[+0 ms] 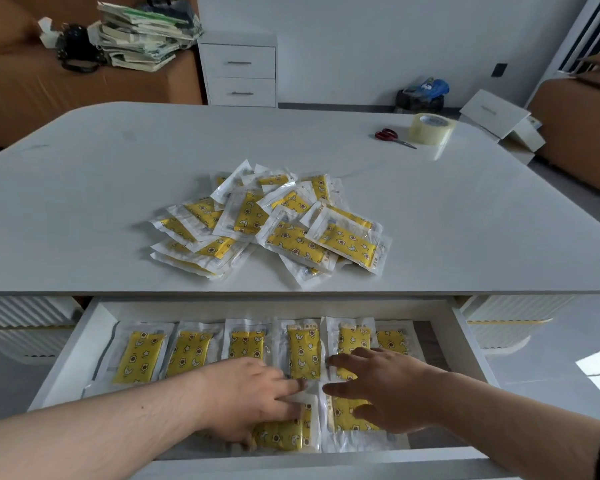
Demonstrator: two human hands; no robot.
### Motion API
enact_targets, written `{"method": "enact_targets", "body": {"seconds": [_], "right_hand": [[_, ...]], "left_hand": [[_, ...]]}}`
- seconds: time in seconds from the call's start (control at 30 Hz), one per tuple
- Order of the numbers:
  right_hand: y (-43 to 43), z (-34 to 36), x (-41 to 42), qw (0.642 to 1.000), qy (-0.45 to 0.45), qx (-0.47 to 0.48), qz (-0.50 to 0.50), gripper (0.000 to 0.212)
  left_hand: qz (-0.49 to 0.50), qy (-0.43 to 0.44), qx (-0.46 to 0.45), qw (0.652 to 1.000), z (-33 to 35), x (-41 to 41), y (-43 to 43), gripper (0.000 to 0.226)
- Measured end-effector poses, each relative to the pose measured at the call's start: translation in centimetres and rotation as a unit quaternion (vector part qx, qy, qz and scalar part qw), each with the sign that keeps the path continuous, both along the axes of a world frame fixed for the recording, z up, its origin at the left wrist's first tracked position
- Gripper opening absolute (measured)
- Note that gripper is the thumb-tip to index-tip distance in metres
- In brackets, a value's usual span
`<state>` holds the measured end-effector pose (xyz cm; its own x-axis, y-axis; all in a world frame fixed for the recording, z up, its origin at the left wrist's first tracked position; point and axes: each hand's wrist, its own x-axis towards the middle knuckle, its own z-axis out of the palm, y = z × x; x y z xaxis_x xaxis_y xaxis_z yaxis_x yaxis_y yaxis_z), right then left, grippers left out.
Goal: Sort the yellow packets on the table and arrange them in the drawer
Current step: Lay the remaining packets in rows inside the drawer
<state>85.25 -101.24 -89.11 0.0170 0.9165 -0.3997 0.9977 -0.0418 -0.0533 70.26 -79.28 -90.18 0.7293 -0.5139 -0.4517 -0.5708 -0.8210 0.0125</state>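
Left hand (253,396), right hand (388,386): fingers (343,360) released, flat, pressing yellow star-print plastic packets (343,415) into white drawer (80,344). Row (300,355) beyond fingers filled. Large heap (291,233) farther off, waiting on white counter (84,202).

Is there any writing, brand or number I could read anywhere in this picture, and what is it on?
No text can be read.
Yellow star-patterned packets in clear wrappers: small print on the edges, too blurred.
Roll of clear packing tape: core label, blurred.
White cardboard box: faint mark, unreadable.
Stacked books: covers too blurred.
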Motion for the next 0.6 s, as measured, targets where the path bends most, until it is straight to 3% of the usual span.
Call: {"method": "enact_targets", "body": {"seconds": [0.17,0.33,0.5,0.6], "right_hand": [[1.5,5.7,-1.0,0.984,0.081,0.088,-0.135,0.047],[2.2,11.5,-0.5,0.933,0.142,0.233,-0.233,0.033],[3.0,13.7,2.0,0.884,0.165,0.309,-0.311,0.034],[4.3,13.2,3.9,0.871,0.149,0.314,-0.348,0.032]], "left_hand": [[0.106,-0.071,0.019,0.992,4.8,0.6,-1.7,0.045],[0.227,-0.15,-0.089,0.958,9.9,0.1,-1.9,0.046],[0.381,-0.247,-0.276,0.847,12.6,0.1,1.4,0.027],[0.477,-0.278,-0.363,0.751,12.8,1.0,4.8,0.005]]}}
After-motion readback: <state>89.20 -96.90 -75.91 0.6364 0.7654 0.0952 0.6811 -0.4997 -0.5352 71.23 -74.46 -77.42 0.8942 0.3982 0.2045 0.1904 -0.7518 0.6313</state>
